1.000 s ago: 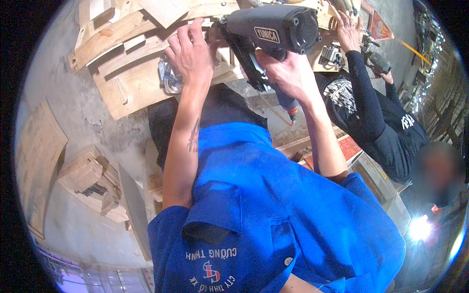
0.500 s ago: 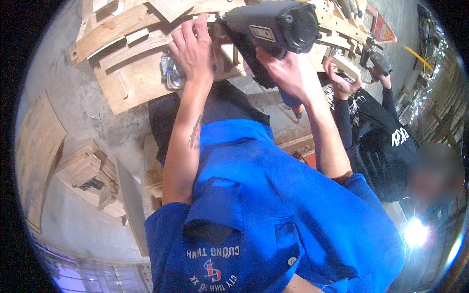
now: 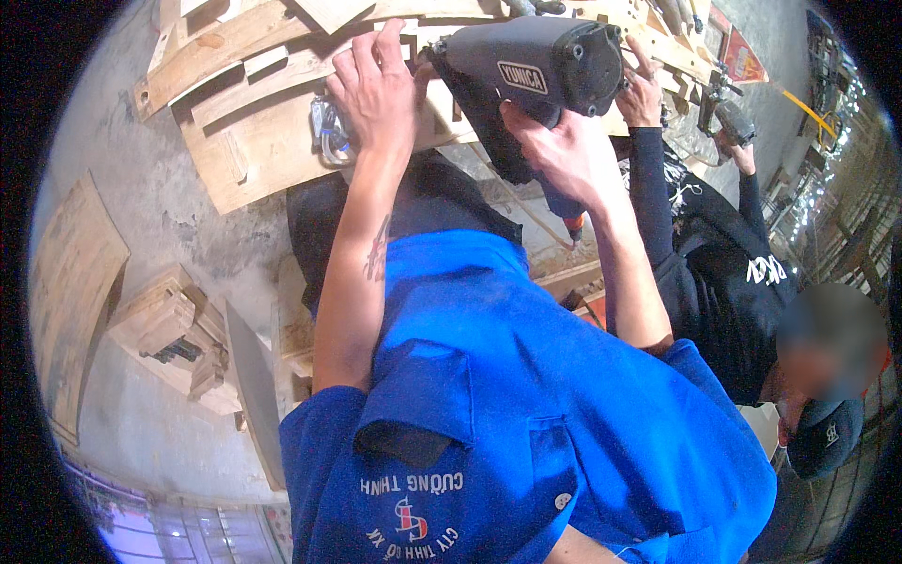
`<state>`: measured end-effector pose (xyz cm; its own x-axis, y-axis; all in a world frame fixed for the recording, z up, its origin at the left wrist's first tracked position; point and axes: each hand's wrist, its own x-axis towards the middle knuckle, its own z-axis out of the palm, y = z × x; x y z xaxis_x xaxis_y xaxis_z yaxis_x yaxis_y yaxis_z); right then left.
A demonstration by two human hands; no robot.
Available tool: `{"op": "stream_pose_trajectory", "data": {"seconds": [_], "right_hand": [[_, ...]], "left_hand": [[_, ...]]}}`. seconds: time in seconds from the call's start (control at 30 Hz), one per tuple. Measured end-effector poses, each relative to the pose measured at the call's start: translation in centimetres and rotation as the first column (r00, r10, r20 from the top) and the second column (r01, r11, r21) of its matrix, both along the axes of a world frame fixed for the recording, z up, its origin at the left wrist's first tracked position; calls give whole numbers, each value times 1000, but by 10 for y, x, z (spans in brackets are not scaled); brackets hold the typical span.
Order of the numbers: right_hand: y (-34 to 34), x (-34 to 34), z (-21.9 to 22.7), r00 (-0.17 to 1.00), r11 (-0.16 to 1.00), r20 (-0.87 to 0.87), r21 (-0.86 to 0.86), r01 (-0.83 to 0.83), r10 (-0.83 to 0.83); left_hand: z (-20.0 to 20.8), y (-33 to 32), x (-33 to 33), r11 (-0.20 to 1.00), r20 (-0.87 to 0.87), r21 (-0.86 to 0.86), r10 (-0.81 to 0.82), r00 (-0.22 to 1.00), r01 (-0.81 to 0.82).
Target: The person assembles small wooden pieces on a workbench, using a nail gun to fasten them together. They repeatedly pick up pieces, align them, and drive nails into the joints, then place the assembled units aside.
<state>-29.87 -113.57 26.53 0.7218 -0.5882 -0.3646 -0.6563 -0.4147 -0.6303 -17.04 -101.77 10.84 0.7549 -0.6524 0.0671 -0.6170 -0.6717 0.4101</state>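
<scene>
My right hand (image 3: 564,150) is closed round the handle of a dark grey nail gun (image 3: 474,61). The gun lies crosswise above the bench, its nose pointing left toward my left hand (image 3: 378,94). That hand is on a curved wooden piece (image 3: 272,86) at the bench, its fingers bent over the wood and its thumb toward the gun's nose. What lies under the palm and beneath the nose is hidden. Beside my left wrist a small clear bag with metal-looking bits (image 3: 329,130) rests on a plywood board (image 3: 235,169).
At my right a co-worker in black reaches one hand (image 3: 644,97) to the bench; the other holds a power tool (image 3: 731,120). A blue and orange tool (image 3: 571,211) hangs below my right forearm. Stacked wooden parts (image 3: 174,329) and a leaning panel (image 3: 80,301) stand at the left.
The co-worker's near hand has moved up to the bench; the wooden block it held is out of sight. My nail gun has shifted slightly rightward and down; my left hand has barely moved.
</scene>
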Motion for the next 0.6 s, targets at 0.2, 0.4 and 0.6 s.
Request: {"op": "stream_pose_trajectory", "data": {"seconds": [0.2,0.4,0.6], "right_hand": [[4,2,1,998,996,-50,74,52,-48],[5,11,7,999,997,-49,76,25,-21],[4,9,18,999,994,-25,105,28,-26]], "left_hand": [[-3,1,-1,997,-5,-69,38,999,-38],[-11,-1,-1,999,59,-23,50,997,-49],[3,-2,-2,998,-14,51,42,999,-41]]}}
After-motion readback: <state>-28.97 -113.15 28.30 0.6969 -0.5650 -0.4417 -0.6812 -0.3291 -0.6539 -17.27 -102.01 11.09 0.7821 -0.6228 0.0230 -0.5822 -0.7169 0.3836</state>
